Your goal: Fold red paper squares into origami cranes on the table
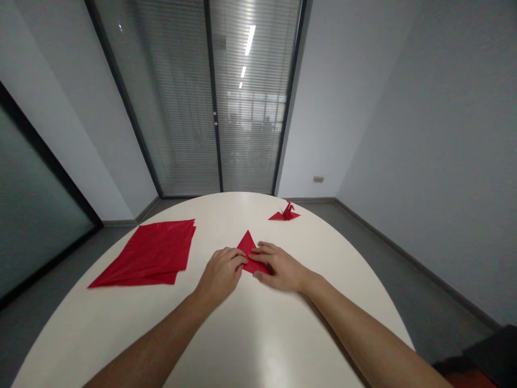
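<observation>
A small sheet of red origami paper (247, 242), folded to a pointed shape, lies on the white table with its tip facing away from me. My left hand (224, 272) is closed at its left side, fingertips bent onto the paper's edge. Over the right side comes my right hand (280, 267), its fingers on top of the paper and its thumb at the lower right edge, with the paper between them. The fingers cover both side corners, so the exact folds there are hidden.
A stack of flat red paper sheets (155, 250) lies to the left on the round white table (226, 339). Near the far right edge stands a folded red paper crane (287, 213). Beyond the table are a glass partition with blinds (181, 108) and grey walls.
</observation>
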Available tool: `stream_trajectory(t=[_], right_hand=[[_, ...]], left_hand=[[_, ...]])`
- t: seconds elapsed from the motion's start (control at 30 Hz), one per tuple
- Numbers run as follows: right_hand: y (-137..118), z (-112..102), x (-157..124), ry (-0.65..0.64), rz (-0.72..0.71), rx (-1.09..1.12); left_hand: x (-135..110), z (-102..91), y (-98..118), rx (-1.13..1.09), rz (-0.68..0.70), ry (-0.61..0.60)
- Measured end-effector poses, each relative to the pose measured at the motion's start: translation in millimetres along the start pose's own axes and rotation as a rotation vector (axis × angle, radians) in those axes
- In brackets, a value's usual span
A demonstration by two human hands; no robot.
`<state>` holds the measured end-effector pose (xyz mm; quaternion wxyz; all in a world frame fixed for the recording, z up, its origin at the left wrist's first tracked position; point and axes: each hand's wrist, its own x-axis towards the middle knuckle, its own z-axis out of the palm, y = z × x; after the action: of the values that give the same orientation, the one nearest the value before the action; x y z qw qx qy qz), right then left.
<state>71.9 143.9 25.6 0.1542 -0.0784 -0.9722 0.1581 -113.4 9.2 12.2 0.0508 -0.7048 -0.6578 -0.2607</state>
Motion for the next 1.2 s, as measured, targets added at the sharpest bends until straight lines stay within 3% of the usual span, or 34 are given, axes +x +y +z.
stream_trajectory(t=[0.3, 0.77, 1.2], right_hand=[[-6.9, -8.5, 1.7, 0.036, -0.101, 0.093], [-1.4, -3.1, 1.4, 0.124, -0.050, 0.057], [2.3, -0.1, 1.4, 0.123, -0.001, 0.085]], left_hand=[[0.6, -3.7, 5.3, 0.019, -0.079, 0.057], [-3.9, 1.8, -0.3, -0.055, 0.048, -0.018], [-1.3, -4.5, 9.2, 0.034, 0.006, -0.039]])
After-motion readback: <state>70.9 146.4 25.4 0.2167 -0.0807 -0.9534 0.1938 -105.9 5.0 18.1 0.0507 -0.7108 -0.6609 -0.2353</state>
